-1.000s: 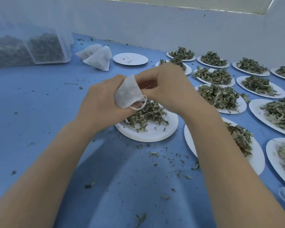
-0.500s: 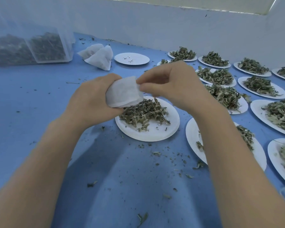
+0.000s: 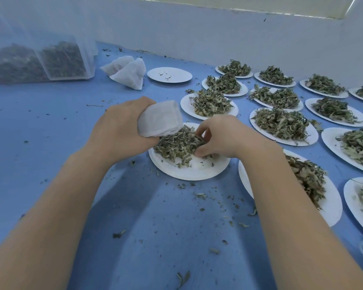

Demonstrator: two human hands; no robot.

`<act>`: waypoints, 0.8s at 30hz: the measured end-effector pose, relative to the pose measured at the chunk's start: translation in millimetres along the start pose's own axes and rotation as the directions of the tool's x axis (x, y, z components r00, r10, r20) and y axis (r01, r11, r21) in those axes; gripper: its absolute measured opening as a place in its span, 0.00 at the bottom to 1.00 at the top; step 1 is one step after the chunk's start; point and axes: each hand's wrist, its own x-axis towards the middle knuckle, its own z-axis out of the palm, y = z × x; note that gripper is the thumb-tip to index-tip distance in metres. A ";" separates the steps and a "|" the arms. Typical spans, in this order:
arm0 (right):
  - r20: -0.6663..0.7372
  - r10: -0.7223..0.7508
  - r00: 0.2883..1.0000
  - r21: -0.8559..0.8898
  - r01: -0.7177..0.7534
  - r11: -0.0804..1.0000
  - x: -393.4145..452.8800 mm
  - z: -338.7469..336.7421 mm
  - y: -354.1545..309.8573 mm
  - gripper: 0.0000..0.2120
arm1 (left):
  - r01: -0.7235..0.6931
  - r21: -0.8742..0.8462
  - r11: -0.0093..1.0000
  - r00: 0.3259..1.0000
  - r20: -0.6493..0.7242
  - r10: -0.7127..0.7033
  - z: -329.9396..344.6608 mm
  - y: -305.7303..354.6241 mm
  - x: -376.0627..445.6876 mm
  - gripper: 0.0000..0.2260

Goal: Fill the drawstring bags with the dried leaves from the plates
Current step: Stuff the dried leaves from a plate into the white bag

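Blue table (image 3: 40,130): left hand (image 3: 122,128) grips bag (image 3: 158,119); right hand (image 3: 220,139) apparently pinches leaves (image 3: 176,145).

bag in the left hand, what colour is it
White, plain fabric with no pattern: the bag shows best in the head view, the only one.

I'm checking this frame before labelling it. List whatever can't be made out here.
- Head view: the mouth of the bag faces away, and the left hand wraps it, so how full it is cannot be told.
- Right hand: its fingertips are buried in the leaves.
- Plates at the right are cut off by the frame edge.
- Clear bin: its contents are blurred.
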 end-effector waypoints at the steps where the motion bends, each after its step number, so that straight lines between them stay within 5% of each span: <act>1: -0.012 -0.001 1.000 0.006 0.001 1.000 -0.6 -0.8 -0.2 0.23 | -0.001 -0.002 1.000 1.000 0.001 0.001 0.0 0.2 -0.1 0.20; 8: -0.176 -0.045 0.983 0.122 0.067 0.990 -10.7 -14.8 8.3 0.08 | -0.010 0.032 0.999 0.999 0.034 0.009 0.7 1.2 0.5 0.20; 14: -0.353 -0.086 0.932 0.237 0.178 0.955 -20.4 -31.1 12.5 0.04 | -0.013 0.095 0.995 0.999 0.051 0.008 0.9 2.6 1.0 0.20; 24: -0.246 -0.185 0.951 0.199 0.237 0.951 -24.0 -31.6 -4.3 0.04 | -0.082 0.119 0.989 0.997 -0.002 0.083 3.5 6.6 0.5 0.23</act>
